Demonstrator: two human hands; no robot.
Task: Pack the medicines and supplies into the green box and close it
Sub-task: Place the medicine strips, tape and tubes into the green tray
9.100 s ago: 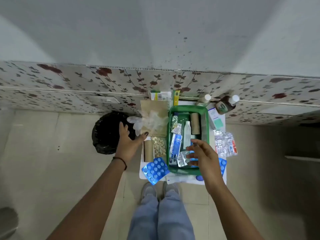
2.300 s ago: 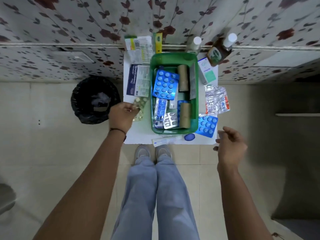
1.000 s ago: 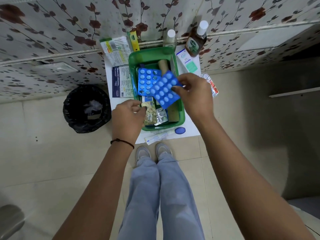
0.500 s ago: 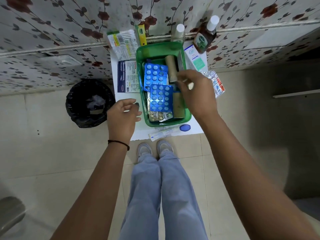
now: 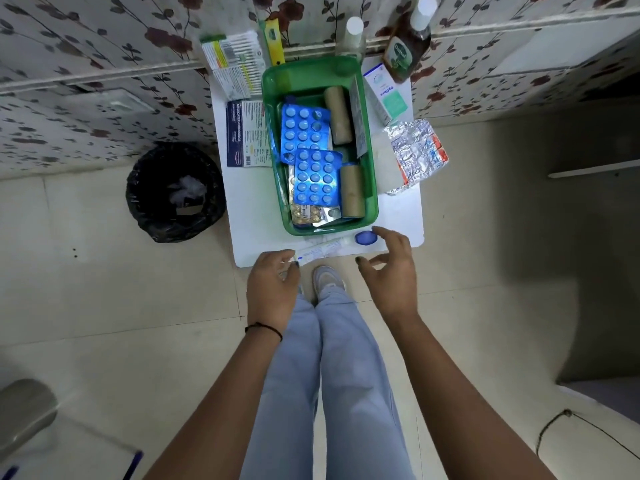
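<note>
The green box [image 5: 371,188] stands open on a small white table [image 5: 403,216]. Inside lie two blue blister packs [image 5: 317,176], two brown bandage rolls [image 5: 352,192] and a gold strip [image 5: 305,213]. A white ointment tube [image 5: 322,250] and a small blue cap [image 5: 365,238] lie on the table's near edge. My left hand [image 5: 273,289] hovers at the tube's left end, fingers curled, holding nothing. My right hand [image 5: 389,268] is spread open, its fingertip beside the blue cap.
A silver foil strip pack [image 5: 417,154], a white-green carton [image 5: 386,93], a brown bottle [image 5: 405,50], a white bottle [image 5: 352,32], a dressings packet [image 5: 246,138] and a swab pack [image 5: 235,64] surround the box. A black bin [image 5: 175,192] stands left of the table. My legs are below.
My right hand put the second blue blister pack into the box, and my left hand dropped the gold strip in. Both hands pulled back to the table's near edge.
</note>
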